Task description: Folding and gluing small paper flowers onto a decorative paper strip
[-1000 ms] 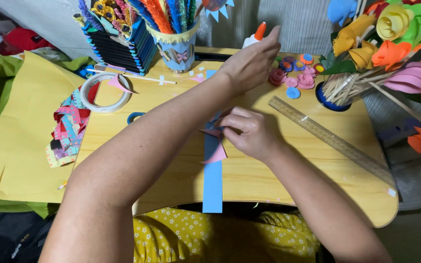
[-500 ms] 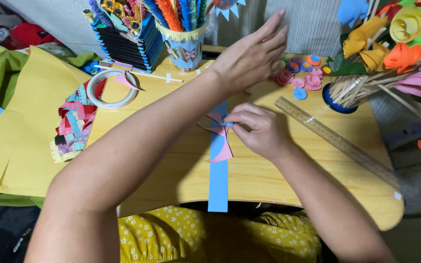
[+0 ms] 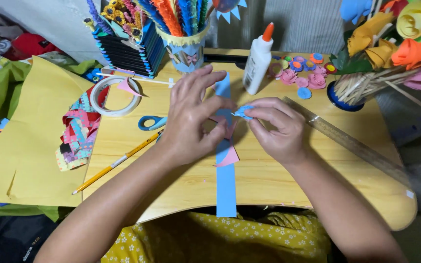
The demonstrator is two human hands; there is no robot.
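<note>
- Right hand [image 3: 279, 127]: fingers curled, thumb and forefinger pinching a small blue paper piece [image 3: 243, 111] just above the surface.
- Left hand [image 3: 191, 117]: fingers spread, not closed on anything; fingertips rest on a long blue paper strip [image 3: 226, 180], close to the pinched piece at its 3 o'clock.
- The blue paper strip lies flat along the wooden surface [image 3: 269, 185], running from 12 to 6 o'clock, its lower end overhanging the near edge.
- A pink paper scrap [image 3: 229, 157] lies on the strip, under and between the two hands.
- At 9 o'clock of the left hand: blue-handled scissors [image 3: 151, 122], partly hidden by the hand, and a yellow pencil [image 3: 115, 163] lying slantwise.
- At 10 o'clock: a roll of tape [image 3: 114, 96].
- At 12 o'clock of the right hand: a white glue bottle [image 3: 258, 61] with an orange tip, upright.
- At 3 o'clock of the right hand: a wooden ruler [image 3: 352, 143], lying diagonally.
</note>
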